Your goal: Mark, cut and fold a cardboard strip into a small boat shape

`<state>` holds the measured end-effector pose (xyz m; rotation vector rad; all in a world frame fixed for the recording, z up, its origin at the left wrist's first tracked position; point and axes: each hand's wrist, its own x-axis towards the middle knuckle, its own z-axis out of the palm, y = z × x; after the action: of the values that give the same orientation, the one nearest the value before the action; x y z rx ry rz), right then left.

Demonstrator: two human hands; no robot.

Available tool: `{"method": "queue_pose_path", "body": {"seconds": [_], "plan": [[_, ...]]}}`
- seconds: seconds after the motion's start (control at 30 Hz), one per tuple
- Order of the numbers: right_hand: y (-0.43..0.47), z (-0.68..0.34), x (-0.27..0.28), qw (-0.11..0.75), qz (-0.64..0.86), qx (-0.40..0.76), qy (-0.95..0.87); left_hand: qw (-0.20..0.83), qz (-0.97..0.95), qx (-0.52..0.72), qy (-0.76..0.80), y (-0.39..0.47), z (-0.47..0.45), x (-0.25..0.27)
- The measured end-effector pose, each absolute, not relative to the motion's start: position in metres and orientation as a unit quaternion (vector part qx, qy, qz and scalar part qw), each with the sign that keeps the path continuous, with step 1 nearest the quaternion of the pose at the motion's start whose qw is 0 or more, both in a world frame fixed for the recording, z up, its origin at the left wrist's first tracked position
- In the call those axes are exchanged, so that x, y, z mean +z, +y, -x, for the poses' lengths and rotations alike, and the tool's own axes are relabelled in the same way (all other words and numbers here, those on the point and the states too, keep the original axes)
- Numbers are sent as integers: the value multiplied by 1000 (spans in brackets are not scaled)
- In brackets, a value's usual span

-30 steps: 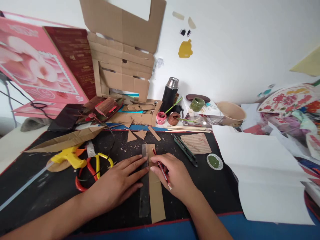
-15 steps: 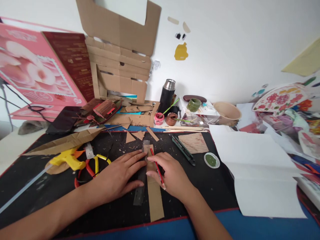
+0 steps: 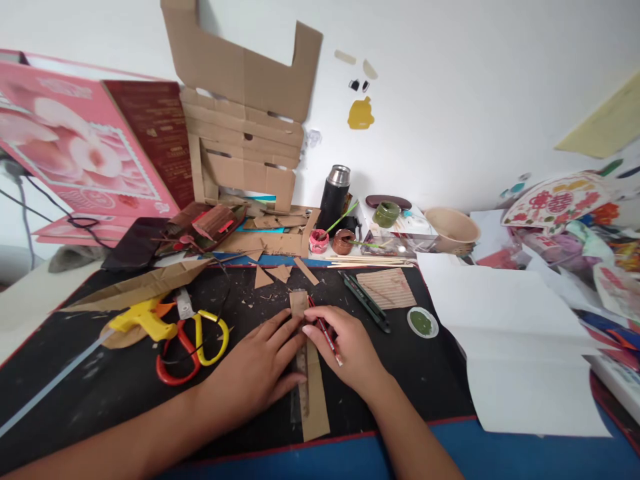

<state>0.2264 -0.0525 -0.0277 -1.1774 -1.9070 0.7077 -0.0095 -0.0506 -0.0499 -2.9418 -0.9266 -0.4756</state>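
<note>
A narrow strip of brown cardboard [image 3: 318, 407] lies lengthwise in front of me. Over its left part rests a clear ruler [image 3: 303, 383], which partly overhangs the strip's left edge. My left hand [image 3: 253, 367] is flat with fingers stretched out, their tips pressing on the ruler. Between the thumb and fingers of my right hand [image 3: 353, 347] is a red pencil [image 3: 327, 337], its upper end near the top of the strip by the ruler. Left of my hands are red-and-yellow handled scissors [image 3: 186, 363] and a yellow glue gun [image 3: 150, 319].
A green utility knife [image 3: 366, 303], corrugated cardboard [image 3: 389, 288] and a small dish of green paint [image 3: 423, 323] lie right on the black mat [image 3: 400, 373]. White paper [image 3: 525, 347] covers the far right. A black thermos [image 3: 334, 197] and paint jars [image 3: 344, 241] stand behind.
The ruler has shifted right, from beside the cardboard strip onto its left part, with my left hand moving along. My right hand still holds the pencil, tilted slightly more. The view has moved a little.
</note>
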Motion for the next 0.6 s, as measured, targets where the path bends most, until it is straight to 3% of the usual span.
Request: {"method": "queue_pose_path", "body": {"seconds": [0.3, 0.6], "plan": [[-52, -228, -28, 394, 468, 275, -742, 3, 929, -106, -355, -62, -12, -49], [-53, -228, -25, 377, 471, 261, -753, -166, 949, -58, -261, -41, 26, -25]]}}
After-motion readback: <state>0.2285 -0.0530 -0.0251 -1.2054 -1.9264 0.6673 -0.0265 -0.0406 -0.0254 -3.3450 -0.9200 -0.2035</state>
